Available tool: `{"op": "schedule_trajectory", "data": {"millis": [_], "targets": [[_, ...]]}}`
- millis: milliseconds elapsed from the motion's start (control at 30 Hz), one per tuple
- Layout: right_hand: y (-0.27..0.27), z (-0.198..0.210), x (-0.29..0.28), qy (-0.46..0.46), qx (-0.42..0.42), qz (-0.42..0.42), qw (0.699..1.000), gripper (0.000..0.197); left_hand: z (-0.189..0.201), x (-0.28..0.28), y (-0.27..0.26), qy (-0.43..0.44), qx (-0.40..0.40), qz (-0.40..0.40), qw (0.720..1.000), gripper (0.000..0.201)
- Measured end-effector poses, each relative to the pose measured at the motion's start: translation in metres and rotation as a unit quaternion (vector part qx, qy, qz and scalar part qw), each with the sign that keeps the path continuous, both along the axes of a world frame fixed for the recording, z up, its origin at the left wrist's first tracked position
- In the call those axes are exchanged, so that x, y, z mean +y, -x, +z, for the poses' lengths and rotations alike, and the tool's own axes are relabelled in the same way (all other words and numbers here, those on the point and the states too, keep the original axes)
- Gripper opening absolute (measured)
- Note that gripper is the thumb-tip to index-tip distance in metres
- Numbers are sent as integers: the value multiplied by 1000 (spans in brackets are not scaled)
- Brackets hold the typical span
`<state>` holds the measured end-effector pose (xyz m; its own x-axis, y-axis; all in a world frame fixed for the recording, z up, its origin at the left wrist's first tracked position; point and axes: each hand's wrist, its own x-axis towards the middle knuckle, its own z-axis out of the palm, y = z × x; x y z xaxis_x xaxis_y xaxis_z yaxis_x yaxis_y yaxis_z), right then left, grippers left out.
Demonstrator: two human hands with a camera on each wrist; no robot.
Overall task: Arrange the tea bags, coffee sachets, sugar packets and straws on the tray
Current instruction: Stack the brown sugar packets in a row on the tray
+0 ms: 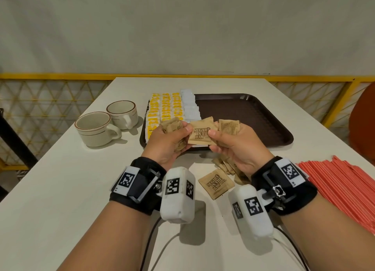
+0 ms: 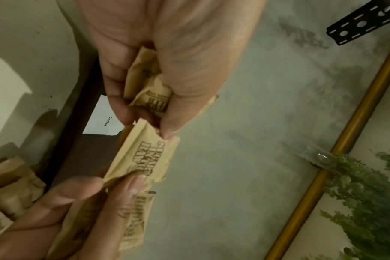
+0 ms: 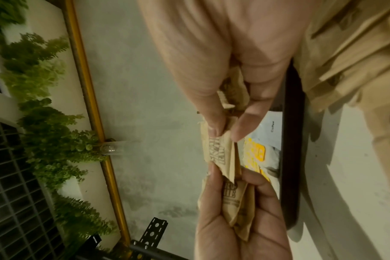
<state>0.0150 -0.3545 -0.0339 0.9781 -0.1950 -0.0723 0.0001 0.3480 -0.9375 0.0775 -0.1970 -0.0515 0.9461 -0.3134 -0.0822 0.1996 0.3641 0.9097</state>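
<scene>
1. Head view: one brown sugar packet (image 1: 199, 133) is held between both hands, just over the tray's (image 1: 243, 116) near edge.
2. Left hand (image 1: 168, 143) pinches it, its grip also closed round more packets; right hand (image 1: 233, 149) pinches its other end, holding more packets too.
3. Tea bags (image 1: 162, 108) and white coffee sachets (image 1: 189, 106) fill the tray's left part; its right part is bare.
4. Loose packets (image 1: 216, 183) lie on the counter (image 1: 60, 189) before the tray, straws (image 1: 341, 183) to its right, two cups (image 1: 109, 124) to its left.

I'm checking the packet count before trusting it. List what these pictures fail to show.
- Packets in the left hand: head view, fingers cover the bundle.
- Sugar packets on the table: right hand hides part of the pile.
- Straws: cut off by the right edge.
- Yellow tea bags: print too small.
</scene>
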Motion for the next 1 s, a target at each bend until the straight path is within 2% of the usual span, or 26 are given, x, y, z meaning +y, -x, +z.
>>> {"op": "schedule_trajectory", "data": {"millis": [167, 300, 400, 533, 667, 800, 900, 1000], "targets": [[1, 1, 0, 24, 18, -4, 1000, 17, 1, 1, -3, 28, 12, 4, 1000, 8], [-1, 0, 1, 92, 19, -43, 995, 24, 0, 0, -3, 42, -4, 15, 999, 12], [-2, 1, -3, 110, 17, -71, 991, 21, 1, 2, -2, 40, 2, 34, 999, 14], [-3, 6, -11, 64, 31, -67, 995, 19, 3, 5, -4, 47, 4, 46, 998, 12], [-3, 6, -12, -13, 43, -11, 999, 9, 3, 1, 1, 19, 15, -8, 1000, 2], [-3, 4, -9, -17, 53, 11, 998, 11, 1, -6, 6, 19, 19, -23, 999, 17], [-3, 4, -8, -42, 49, 22, 998, 18, 0, -8, 9, 21, 19, -3, 1000, 8], [-3, 6, -8, -71, 39, 39, 996, 37, 2, -8, 9, 33, 33, -14, 999, 5]]}}
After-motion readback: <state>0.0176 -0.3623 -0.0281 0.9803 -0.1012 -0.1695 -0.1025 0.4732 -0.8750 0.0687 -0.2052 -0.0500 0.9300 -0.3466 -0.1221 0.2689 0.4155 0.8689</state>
